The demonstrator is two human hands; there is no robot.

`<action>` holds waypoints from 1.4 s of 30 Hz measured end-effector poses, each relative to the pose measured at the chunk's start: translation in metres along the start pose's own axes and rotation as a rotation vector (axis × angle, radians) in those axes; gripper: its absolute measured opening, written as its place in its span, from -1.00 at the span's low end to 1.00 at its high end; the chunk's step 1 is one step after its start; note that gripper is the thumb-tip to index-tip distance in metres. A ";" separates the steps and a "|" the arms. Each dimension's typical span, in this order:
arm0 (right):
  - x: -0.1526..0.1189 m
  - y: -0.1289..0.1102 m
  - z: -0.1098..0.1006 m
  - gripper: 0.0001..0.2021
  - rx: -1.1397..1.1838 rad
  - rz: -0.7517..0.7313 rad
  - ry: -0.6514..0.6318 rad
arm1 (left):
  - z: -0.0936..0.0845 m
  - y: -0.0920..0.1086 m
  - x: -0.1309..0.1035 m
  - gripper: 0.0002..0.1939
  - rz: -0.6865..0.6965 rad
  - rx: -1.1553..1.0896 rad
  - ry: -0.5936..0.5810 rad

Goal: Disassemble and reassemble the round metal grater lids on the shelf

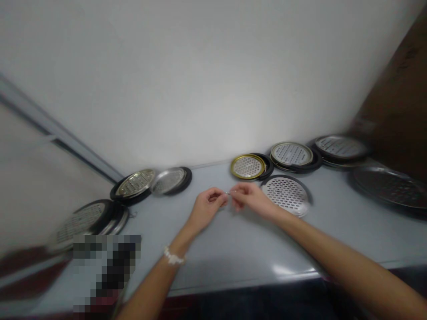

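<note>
Bridging the fingertips of two bare hands: one thin shiny piece (229, 193), tiny and blurred, exact kind not readable. Location: over the table (227, 249), left of a round perforated plate (287, 195) and nearer the wearer than a gold-rimmed plate (248, 167). Left hand (208, 204), bracelet (174, 256) at the wrist: grip pinched on one end, thumb against forefinger. Right hand (250, 198): grip likewise pinched, on the opposite end. Handling, by judgement: very light, probably metal and smooth, so apt to slide from dry fingertips and easily lost if dropped; whether stiff or springy, cannot tell. Fragility: likely bends sooner than breaks. Best hold: thumb and forefinger pads close to each end, light pressure, middle left free so that it stays visible.
</note>
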State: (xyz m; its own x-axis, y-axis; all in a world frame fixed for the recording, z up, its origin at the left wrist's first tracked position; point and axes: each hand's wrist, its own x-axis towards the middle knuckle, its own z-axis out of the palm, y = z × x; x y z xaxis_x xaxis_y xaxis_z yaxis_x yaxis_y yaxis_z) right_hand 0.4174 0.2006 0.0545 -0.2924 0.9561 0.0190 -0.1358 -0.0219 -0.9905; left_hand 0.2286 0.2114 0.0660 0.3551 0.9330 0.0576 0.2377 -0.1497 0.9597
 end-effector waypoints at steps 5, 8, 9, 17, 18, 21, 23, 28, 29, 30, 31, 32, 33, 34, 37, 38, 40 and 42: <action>0.003 0.003 -0.002 -0.72 -0.046 -0.044 0.070 | 0.001 -0.002 0.001 -0.74 0.017 0.005 -0.038; 0.004 0.004 -0.003 -0.76 -0.058 -0.062 0.102 | 0.000 -0.002 0.001 -0.77 0.034 0.012 -0.063; 0.004 0.004 -0.003 -0.78 -0.069 -0.066 0.102 | 0.000 -0.002 0.001 -0.79 0.041 0.024 -0.061; -0.011 0.000 0.002 -0.85 -0.748 -0.322 0.147 | 0.002 -0.002 -0.002 -0.85 0.160 0.280 0.049; -0.013 -0.001 0.003 -0.85 -0.838 -0.349 0.130 | 0.002 -0.002 -0.002 -0.85 0.165 0.290 0.052; -0.015 0.000 0.003 -0.84 -0.909 -0.351 0.094 | 0.001 -0.002 -0.002 -0.87 0.163 0.298 0.049; -0.015 0.000 0.004 -0.84 -0.856 -0.333 0.099 | 0.001 -0.001 -0.001 -0.87 0.161 0.290 0.044; -0.013 -0.002 0.006 -0.78 -0.680 -0.303 0.123 | 0.001 0.000 -0.002 -0.86 0.142 0.181 -0.019; -0.013 -0.003 0.006 -0.77 -0.644 -0.297 0.126 | 0.002 0.000 -0.002 -0.85 0.136 0.149 -0.029; -0.013 -0.005 0.007 -0.76 -0.609 -0.291 0.124 | 0.002 0.001 -0.002 -0.84 0.133 0.122 -0.033; -0.013 -0.006 0.007 -0.75 -0.578 -0.286 0.121 | 0.002 0.001 -0.002 -0.83 0.131 0.101 -0.032; -0.012 -0.007 0.007 -0.75 -0.550 -0.280 0.115 | 0.002 0.001 -0.002 -0.83 0.131 0.088 -0.028; -0.012 -0.008 0.007 -0.76 -0.525 -0.273 0.109 | 0.002 0.001 -0.002 -0.83 0.131 0.081 -0.021; -0.012 -0.009 0.006 -0.77 -0.501 -0.264 0.102 | 0.002 0.000 -0.002 -0.82 0.130 0.077 -0.017; -0.011 -0.009 0.006 -0.79 -0.442 -0.242 0.082 | 0.002 -0.002 0.000 -0.80 0.114 0.045 -0.011; -0.011 -0.008 0.007 -0.80 -0.426 -0.237 0.074 | 0.002 -0.002 0.000 -0.78 0.106 0.025 -0.007; -0.011 -0.007 0.007 -0.80 -0.400 -0.231 0.058 | 0.003 -0.003 0.001 -0.73 0.089 -0.017 0.000; -0.011 -0.006 0.008 -0.79 -0.387 -0.233 0.046 | 0.003 -0.002 0.001 -0.70 0.072 -0.044 0.002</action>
State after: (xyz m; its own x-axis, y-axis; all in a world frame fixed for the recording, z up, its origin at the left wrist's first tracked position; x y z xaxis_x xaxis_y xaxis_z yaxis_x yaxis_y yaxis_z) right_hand 0.4139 0.1876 0.0612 -0.2519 0.9349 0.2499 0.1731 0.2976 -0.9389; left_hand 0.2308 0.2119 0.0635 0.3683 0.9210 0.1269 0.1718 -0.2015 0.9643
